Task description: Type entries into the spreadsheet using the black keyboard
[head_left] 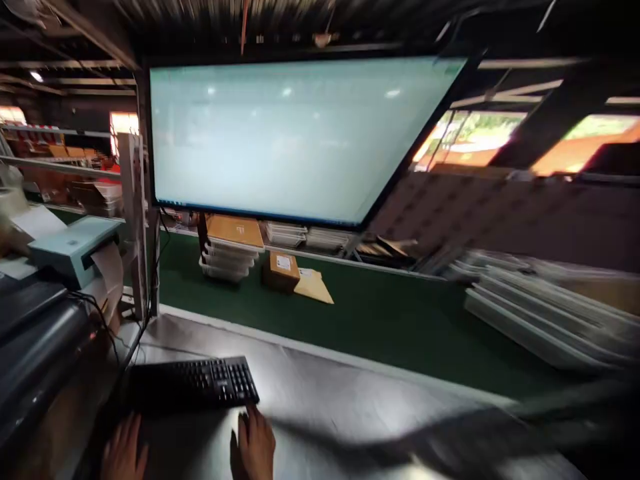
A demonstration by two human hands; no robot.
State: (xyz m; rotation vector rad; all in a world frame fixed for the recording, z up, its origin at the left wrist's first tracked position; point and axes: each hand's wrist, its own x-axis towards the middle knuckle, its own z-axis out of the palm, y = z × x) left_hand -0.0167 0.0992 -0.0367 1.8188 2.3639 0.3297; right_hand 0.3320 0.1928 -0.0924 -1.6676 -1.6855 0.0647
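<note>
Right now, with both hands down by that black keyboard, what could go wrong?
The right hand rests at the corner of the keyboard, so a stray key press seems possible. Cables hang beside the left hand and the label printer; a sleeve might snag them. The picture is blurred, so the monitor is probably hard to read mid-turn.

Dim, motion-blurred, glaring monitor (300,133)

Grey worktop (350,400) carries a black keyboard (193,383) near its left front. Green belt (380,320) behind carries a box (281,270) and envelope (313,287).
</note>
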